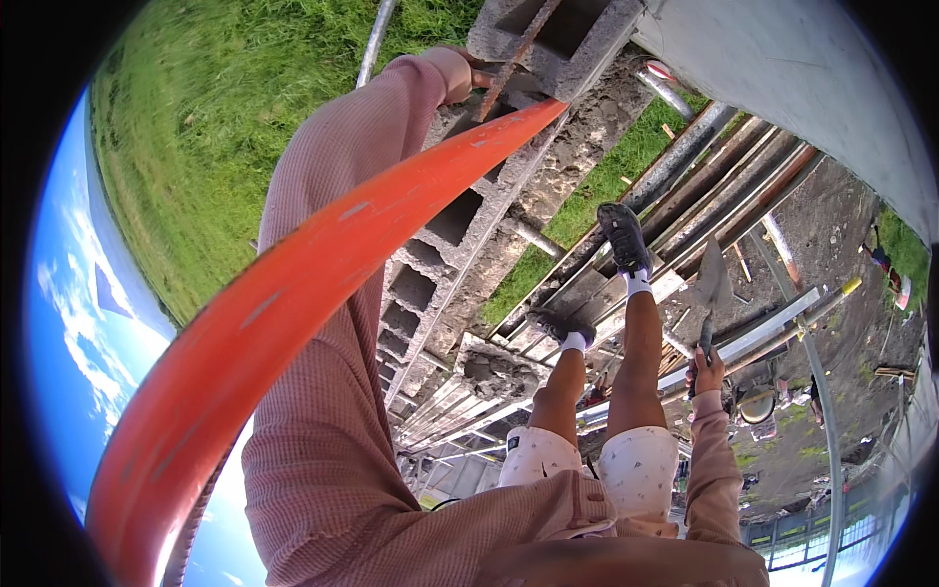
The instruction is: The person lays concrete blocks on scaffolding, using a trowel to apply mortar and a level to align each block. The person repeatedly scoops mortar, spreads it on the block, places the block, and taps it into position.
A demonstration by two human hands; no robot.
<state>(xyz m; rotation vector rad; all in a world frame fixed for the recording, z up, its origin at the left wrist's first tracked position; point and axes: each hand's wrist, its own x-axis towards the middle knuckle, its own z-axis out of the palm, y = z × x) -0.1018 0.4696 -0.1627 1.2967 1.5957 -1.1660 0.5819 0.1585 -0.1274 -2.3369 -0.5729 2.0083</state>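
A hollow grey concrete block (pixel 587 61) sits at the top of the wall, tilted in view, with a rusty steel bar (pixel 513 61) crossing in front of it. My left hand (pixel 476 76) grips the block's near left corner; its fingers are partly hidden. Below it runs a row of hollow blocks (pixel 455 264) with open cores. My right hand (pixel 706 374) is lower and to the right, closed round the handle of a pointed trowel (pixel 715 279), its blade facing away from me. A scratched orange curved edge (pixel 323 264), like a helmet brim, cuts across the view and hides part of the wall.
My feet stand on scaffold planks (pixel 587 293) beside the wall. A mortar heap (pixel 494 372) lies on a board near them. Metal poles (pixel 685 166) and a grey wall (pixel 782 68) are at right, with muddy ground (pixel 831 333) far below. Grass (pixel 215 127) spreads beyond the wall.
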